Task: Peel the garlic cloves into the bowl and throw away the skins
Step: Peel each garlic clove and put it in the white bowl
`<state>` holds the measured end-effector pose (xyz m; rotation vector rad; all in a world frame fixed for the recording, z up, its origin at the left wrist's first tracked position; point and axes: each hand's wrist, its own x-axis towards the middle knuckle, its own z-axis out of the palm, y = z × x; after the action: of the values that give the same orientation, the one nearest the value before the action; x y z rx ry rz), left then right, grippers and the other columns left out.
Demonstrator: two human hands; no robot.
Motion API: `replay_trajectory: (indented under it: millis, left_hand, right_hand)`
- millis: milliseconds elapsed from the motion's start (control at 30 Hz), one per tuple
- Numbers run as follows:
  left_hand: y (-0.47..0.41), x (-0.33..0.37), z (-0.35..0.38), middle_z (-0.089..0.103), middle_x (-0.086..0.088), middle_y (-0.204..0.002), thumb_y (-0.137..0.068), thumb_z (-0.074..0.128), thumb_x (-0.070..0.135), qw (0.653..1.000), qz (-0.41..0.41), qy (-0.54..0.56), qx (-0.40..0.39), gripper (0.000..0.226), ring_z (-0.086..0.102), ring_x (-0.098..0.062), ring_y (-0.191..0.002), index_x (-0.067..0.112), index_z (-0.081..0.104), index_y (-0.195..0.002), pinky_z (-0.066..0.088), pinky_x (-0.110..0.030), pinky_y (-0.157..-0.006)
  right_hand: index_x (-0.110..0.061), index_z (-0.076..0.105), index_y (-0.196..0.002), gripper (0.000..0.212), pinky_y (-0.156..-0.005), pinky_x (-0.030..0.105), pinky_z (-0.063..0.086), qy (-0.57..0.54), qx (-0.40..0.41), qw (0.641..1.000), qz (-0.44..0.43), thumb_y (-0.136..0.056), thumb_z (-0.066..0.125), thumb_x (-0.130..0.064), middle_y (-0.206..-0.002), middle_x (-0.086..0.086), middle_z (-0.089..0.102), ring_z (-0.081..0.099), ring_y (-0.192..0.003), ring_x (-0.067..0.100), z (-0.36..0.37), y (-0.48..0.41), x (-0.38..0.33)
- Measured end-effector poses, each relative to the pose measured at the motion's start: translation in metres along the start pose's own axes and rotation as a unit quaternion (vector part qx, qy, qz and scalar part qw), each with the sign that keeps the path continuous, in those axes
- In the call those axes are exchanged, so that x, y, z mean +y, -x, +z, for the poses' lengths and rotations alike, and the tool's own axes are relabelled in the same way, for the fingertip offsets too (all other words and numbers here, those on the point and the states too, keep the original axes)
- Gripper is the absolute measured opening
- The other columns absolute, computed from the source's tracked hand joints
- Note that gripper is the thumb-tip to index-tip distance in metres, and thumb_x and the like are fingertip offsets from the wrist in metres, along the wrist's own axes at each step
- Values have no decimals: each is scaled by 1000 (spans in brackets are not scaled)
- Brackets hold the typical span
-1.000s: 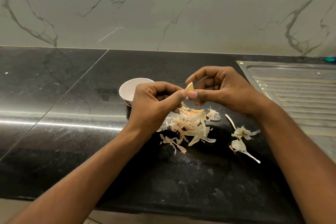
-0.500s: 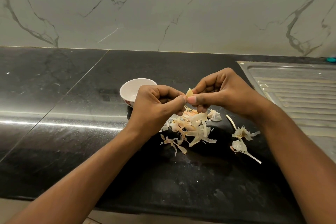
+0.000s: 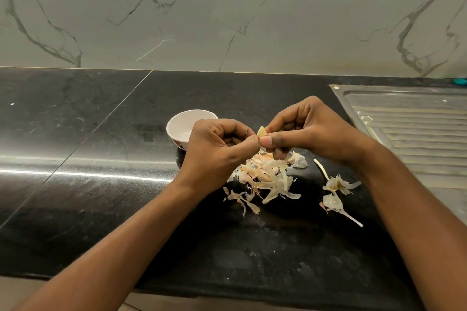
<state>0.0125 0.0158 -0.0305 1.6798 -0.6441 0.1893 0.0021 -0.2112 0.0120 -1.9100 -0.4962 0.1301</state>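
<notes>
Head camera, so here's what we've got: one garlic clove [image 3: 261, 132] pinched between both hands above the counter [image 3: 101, 209]. The right hand [image 3: 310, 131] grips it between thumb and forefinger. The left hand [image 3: 217, 149] is curled up, thumb tip picking at the clove's edge. The bowl [image 3: 180, 125] sits just behind the left hand, contents hidden from us. Loose skins [image 3: 267, 177] are heaped right underneath. Our worry is the clove popping out of that tiny pinch into the skins.
</notes>
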Motion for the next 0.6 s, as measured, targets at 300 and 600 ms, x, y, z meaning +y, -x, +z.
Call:
replay_trajectory:
  millis: [300,600]
  left_hand:
    - [-2,0,1,74,-8,-69,-91,73,-3,998,-14,9,54,11,69,-20,-58,3,78,-84,59,-26,-59]
    - [-1,1,3,79,-6,-78,-92,77,2,999,-18,25,36,6,75,-26,-69,5,82,-93,64,-32,-66]
  right_hand:
    - [2,81,-105,19,-70,32,62,-23,14,1000,3,-91,77,-10,-88,22,77,70,-70,24,-6,4,-1]
    - [-9,84,-102,19,-68,26,61,70,38,997,-10,-86,83,-19,-86,9,80,71,-71,17,-4,2,-1]
